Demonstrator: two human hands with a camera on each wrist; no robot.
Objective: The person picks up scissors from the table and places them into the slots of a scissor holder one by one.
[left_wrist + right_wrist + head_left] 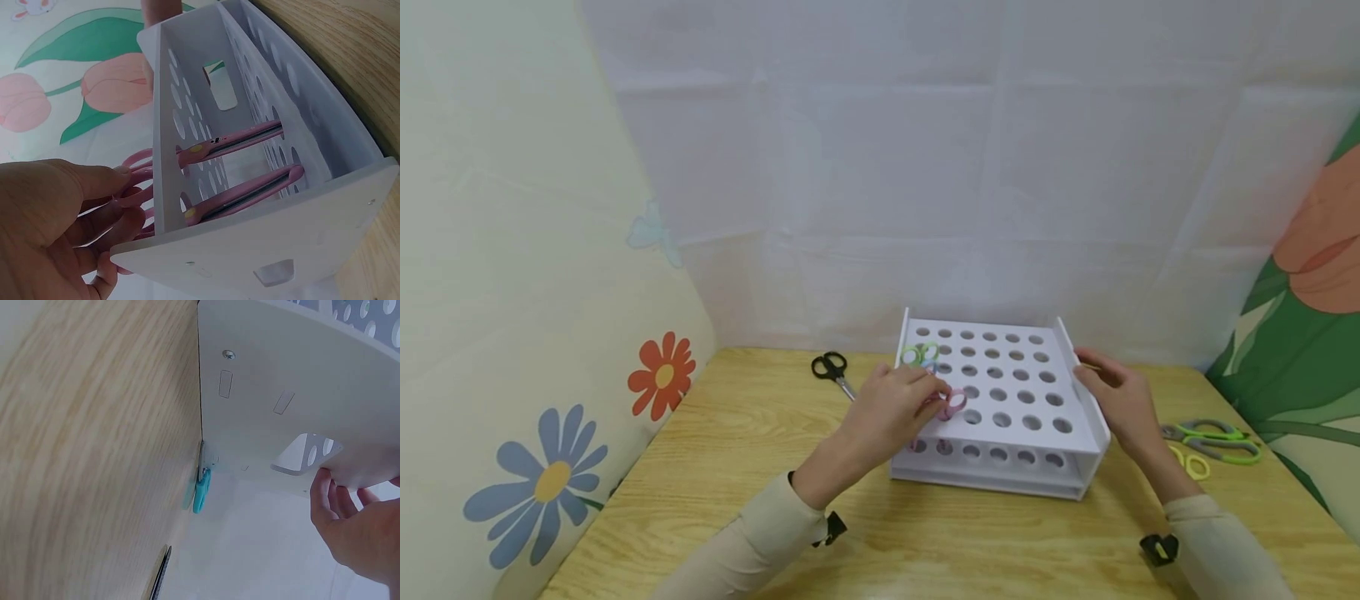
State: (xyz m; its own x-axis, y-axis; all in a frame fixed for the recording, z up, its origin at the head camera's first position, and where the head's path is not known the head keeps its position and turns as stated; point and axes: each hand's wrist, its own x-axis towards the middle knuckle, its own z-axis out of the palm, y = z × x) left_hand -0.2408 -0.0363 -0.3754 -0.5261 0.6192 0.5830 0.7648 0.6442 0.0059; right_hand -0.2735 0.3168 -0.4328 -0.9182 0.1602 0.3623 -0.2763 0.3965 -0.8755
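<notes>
A white rack (1011, 392) with rows of round holes stands on the table. My left hand (891, 404) is at its front left corner, thumb and fingers pinching the pink handle of a pair of scissors (234, 142). Those scissors pass point down through the top board into the lower one. Beside them, a second pair of pink scissors (247, 195) stands in the rack, its handle partly hidden by my fingers. Green-handled scissors (912, 356) sit in holes farther back. With my right hand (1120, 404) I grip the upper edge of the rack's right side panel (300, 394).
Black-handled scissors (831, 367) lie left of the rack. To the right are green and grey scissors (1225, 450) and yellow-handled ones (1197, 467). Turquoise-handled scissors (201, 494) lie by the rack's side panel. A white cloth (880, 167) hangs behind the table.
</notes>
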